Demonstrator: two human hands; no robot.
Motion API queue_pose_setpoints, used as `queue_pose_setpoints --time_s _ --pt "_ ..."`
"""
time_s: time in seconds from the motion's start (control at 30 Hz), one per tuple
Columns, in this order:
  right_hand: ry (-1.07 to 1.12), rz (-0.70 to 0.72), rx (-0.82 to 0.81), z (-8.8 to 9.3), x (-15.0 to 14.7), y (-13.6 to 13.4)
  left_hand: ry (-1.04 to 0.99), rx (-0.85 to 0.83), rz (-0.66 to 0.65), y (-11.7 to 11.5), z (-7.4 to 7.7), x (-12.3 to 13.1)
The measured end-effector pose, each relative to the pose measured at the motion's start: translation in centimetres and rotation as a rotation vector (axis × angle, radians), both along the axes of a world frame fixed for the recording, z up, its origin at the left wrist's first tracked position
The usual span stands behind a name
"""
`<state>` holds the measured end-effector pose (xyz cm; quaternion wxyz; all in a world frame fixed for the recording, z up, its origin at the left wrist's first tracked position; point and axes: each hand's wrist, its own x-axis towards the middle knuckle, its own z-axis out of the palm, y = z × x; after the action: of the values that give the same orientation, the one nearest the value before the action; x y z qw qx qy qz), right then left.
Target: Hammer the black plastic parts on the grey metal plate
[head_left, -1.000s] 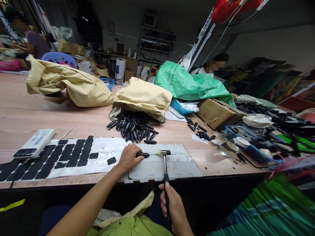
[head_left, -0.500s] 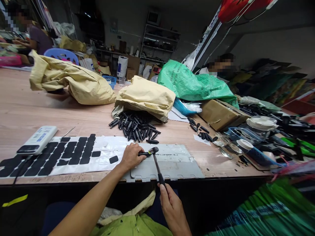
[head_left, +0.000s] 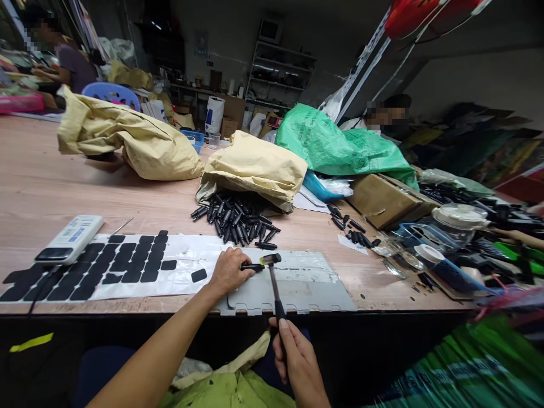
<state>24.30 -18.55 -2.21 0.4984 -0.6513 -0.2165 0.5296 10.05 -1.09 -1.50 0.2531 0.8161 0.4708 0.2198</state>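
Note:
My left hand (head_left: 232, 271) is closed around a small black cylindrical part (head_left: 254, 267), whose tip sticks out to the right over a grey board (head_left: 297, 292). My right hand (head_left: 297, 352) grips the dark handle of a small hammer (head_left: 275, 283). The hammer's head, black with a yellow band, is just right of the part's tip and slightly above it. Behind the hands, a pile of similar black parts (head_left: 238, 221) spills from the mouth of a tan sack (head_left: 255, 167). One such part lies alone in front of the pile.
On the left, a white sheet (head_left: 182, 283) carries rows of black rounded-square pads, with a white power strip (head_left: 70, 241) beside it. A cardboard box (head_left: 382, 198), a green sack (head_left: 331, 141) and glass jars (head_left: 403, 260) stand on the right. Two people sit farther back.
The hammer head has shifted slightly away from the part's tip, to the right. My left hand still holds the part on the board. The whole view has shifted slightly.

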Motion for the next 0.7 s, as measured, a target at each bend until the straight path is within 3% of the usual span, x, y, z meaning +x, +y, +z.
queue_pose_setpoints --time_s 0.1,0.23,0.37,0.53,0.6,0.7 --pt "0.06 -0.059 -0.001 0.1 1.1 0.5 -0.006 -0.008 0.0 -0.2 0.0 -0.1" --pt "0.331 -0.142 -0.019 -0.2 2.9 1.3 0.004 0.008 -0.022 -0.2 -0.2 -0.2" --pt "0.454 -0.144 -0.032 -1.2 4.2 1.7 -0.047 0.004 -0.044 -0.3 0.4 -0.3" --pt "0.528 -0.027 -0.031 -3.3 5.7 1.3 -0.322 -0.039 -0.147 -3.9 2.1 -1.8" --pt "0.613 -0.026 -0.004 -4.4 6.0 0.9 -0.295 -0.056 -0.313 -6.4 1.2 -2.9" --pt "0.683 -0.135 0.06 -5.9 6.0 0.5 -0.119 -0.108 -0.572 -9.9 -2.4 -4.6"
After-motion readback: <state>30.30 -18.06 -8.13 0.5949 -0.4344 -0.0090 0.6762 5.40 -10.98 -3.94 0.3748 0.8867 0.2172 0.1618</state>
